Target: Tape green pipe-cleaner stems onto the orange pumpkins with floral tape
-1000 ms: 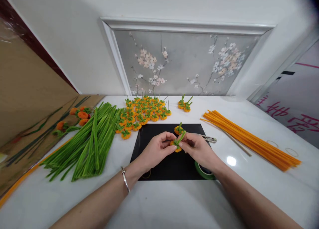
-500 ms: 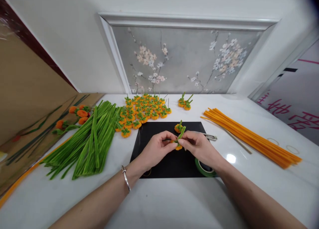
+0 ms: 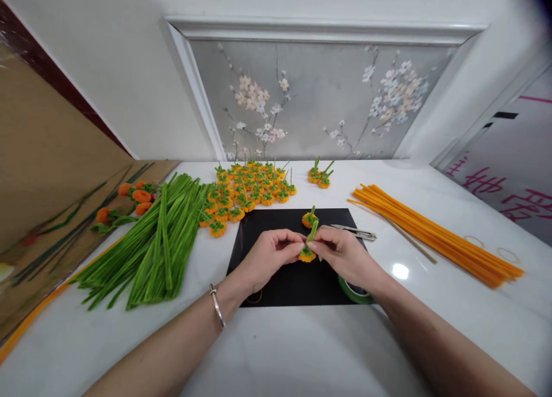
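Above a black mat [image 3: 280, 290], both my hands pinch one small orange pipe-cleaner flower [image 3: 307, 257] with a green base and a green stem pointing up. My left hand [image 3: 269, 256] grips its left side between thumb and forefinger. From the right, my right hand [image 3: 342, 253] has thumb and fingertips closed at the green base. Just beyond my fingers, a second orange flower [image 3: 309, 219] rests on the mat. Scissors or similar metal snips [image 3: 364, 234] lie partly behind my right hand. A green tape roll [image 3: 356, 293] sits partly under my right wrist.
Left of the mat lies a heap of green pipe cleaners [image 3: 150, 247]. Many finished orange flowers [image 3: 254, 187] cluster behind it, with two more [image 3: 319, 177] near the wall. Orange pipe cleaners [image 3: 435, 233] and a thin stick [image 3: 414, 243] lie at right. Orange blooms [image 3: 141, 196] rest far left.
The flower's green stem stands a little more upright, and its orange head shows slightly more between my fingers. Both hands keep their pinch. The view has shifted slightly.
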The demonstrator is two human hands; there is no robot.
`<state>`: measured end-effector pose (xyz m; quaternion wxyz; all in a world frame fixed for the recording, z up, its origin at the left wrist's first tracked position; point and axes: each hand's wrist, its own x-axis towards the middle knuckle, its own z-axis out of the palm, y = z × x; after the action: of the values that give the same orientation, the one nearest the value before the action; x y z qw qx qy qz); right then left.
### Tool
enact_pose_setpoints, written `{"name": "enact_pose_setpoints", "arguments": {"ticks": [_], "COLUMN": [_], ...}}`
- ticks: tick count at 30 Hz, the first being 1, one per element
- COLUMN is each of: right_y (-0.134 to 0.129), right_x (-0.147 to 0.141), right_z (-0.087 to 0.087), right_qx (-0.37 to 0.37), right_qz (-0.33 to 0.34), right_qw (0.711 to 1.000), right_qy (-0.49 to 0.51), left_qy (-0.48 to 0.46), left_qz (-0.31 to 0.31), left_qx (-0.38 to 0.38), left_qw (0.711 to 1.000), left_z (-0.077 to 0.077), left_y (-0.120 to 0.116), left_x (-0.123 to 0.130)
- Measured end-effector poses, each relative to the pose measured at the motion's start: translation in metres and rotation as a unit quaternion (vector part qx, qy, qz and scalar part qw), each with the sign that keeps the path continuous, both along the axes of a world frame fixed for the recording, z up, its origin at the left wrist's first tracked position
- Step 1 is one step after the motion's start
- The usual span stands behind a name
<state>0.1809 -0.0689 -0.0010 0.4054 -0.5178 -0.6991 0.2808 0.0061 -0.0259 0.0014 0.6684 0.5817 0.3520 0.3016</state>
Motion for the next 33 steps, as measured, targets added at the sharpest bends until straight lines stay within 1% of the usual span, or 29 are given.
{"name": "enact_pose_setpoints", "arguments": {"ticks": [4,6,10,16,21,23,28,30,33], "right_y": [-0.001,-0.002,-0.004,-0.006,-0.009,-0.01,-0.011,-0.011,-0.012], "right_x": [-0.002,-0.003,-0.006,-0.004,-0.005,-0.005,-0.006,-0.007,-0.01], "right_z": [0.001,0.001,0.003,0.008,0.009,0.009,0.013,0.014,0.014], "right_qx": [-0.007,-0.011,-0.016,-0.05,-0.04,-0.032,-0.019,-0.012,0.006], "right_qz": [0.0,-0.002,-0.014,0.011,-0.012,-0.018,-0.023,-0.028,-0.044], "right_qw": [1.0,1.0,1.0,0.999,0.999,0.999,0.996,0.996,0.995], "right_qy": [-0.011,-0.012,-0.009,0.004,-0.001,-0.024,-0.079,-0.087,-0.092], "left_qy": [0.033,0.043,0.047,0.055,0.052,0.06,0.073,0.078,0.083], "left_qz": [-0.011,-0.013,-0.017,0.014,0.021,0.018,0.026,0.035,0.045], "left_qx": [0.05,0.062,0.073,0.083,0.095,0.123,0.226,0.244,0.252], "left_qw": [0.998,0.997,0.996,0.995,0.994,0.99,0.971,0.966,0.963], "left_z": [0.004,0.007,0.009,0.007,0.008,0.007,0.003,0.002,0.001], "left_y": [0.0,0.0,-0.001,-0.001,-0.001,0.0,0.001,0.0,-0.002], "left_x": [-0.001,0.0,0.0,0.0,0.001,0.001,0.0,0.001,0.002]}}
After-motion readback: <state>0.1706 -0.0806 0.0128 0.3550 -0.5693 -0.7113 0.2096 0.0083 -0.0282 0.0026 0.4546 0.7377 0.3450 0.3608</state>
